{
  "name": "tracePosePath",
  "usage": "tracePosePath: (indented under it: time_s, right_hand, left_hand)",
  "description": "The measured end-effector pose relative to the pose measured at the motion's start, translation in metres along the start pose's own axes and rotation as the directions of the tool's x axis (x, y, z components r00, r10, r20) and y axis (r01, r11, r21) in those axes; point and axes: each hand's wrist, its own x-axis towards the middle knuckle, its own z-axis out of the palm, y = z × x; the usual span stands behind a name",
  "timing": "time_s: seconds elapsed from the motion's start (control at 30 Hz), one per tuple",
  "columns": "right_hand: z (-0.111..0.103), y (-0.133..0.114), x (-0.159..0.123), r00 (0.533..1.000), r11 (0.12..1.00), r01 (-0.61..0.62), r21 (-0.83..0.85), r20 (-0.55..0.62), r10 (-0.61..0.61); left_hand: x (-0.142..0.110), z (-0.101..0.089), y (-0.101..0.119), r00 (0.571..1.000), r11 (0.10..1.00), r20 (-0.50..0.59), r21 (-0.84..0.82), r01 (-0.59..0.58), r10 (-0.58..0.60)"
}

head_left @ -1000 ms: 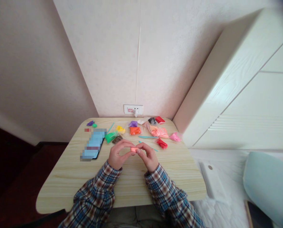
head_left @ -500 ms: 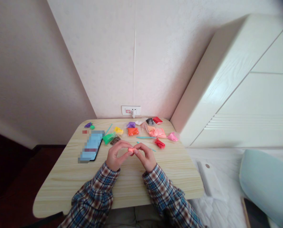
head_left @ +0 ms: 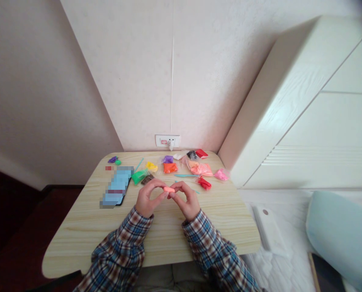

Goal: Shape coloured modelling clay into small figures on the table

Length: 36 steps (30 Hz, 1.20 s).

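Observation:
A small piece of coral-pink modelling clay (head_left: 169, 190) is pinched between the fingertips of both hands, above the middle of the table. My left hand (head_left: 150, 198) grips its left end with thumb and forefinger. From the other side my right hand (head_left: 187, 200) holds it in the same way. Just beyond the hands lie bags of clay: green (head_left: 139, 176), brown (head_left: 147, 179), orange (head_left: 170, 168) and red (head_left: 204, 183). Thin turquoise modelling tools, one of them a flat knife (head_left: 186, 175), rest among them; another is partly hidden behind my right hand.
On the wooden table (head_left: 77, 239), a phone (head_left: 118, 187) lies at the left, near a purple and green clay piece (head_left: 114, 160). A large bag of peach clay (head_left: 200, 168) and a pink one (head_left: 221, 174) are at the right. A wall socket (head_left: 168, 141) sits behind the table.
The clay has been turned slightly between the fingertips and more of its length shows now. Both hands stay in nearly the same place.

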Motion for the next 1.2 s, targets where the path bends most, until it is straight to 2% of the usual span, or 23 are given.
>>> tracePosePath:
  time_s: [0.47, 0.83, 1.03, 1.2]
  right_hand:
    - [0.0006, 0.0039, -0.0025, 0.997, 0.995, 0.067, -0.08, -0.03, -0.069]
    - [-0.0011, 0.0027, -0.0035, 0.99, 0.977, 0.125, -0.17, -0.044, -0.135]
    - [-0.0018, 0.0032, -0.0048, 0.988, 0.974, 0.13, -0.186, -0.06, -0.143]
    - [-0.0019, 0.0021, -0.0054, 0.974, 0.949, 0.185, -0.254, -0.08, -0.212]
  left_hand:
    - [0.0009, -0.0003, -0.0015, 0.998, 0.995, 0.04, -0.087, -0.05, 0.054]
    - [0.0006, -0.0018, -0.0016, 0.998, 0.997, 0.034, -0.064, -0.052, 0.054]
    - [0.001, -0.0014, -0.0004, 0.999, 0.993, 0.012, -0.117, -0.033, 0.035]
    - [-0.0002, -0.0016, -0.0026, 0.998, 0.996, 0.053, -0.09, -0.019, 0.024]
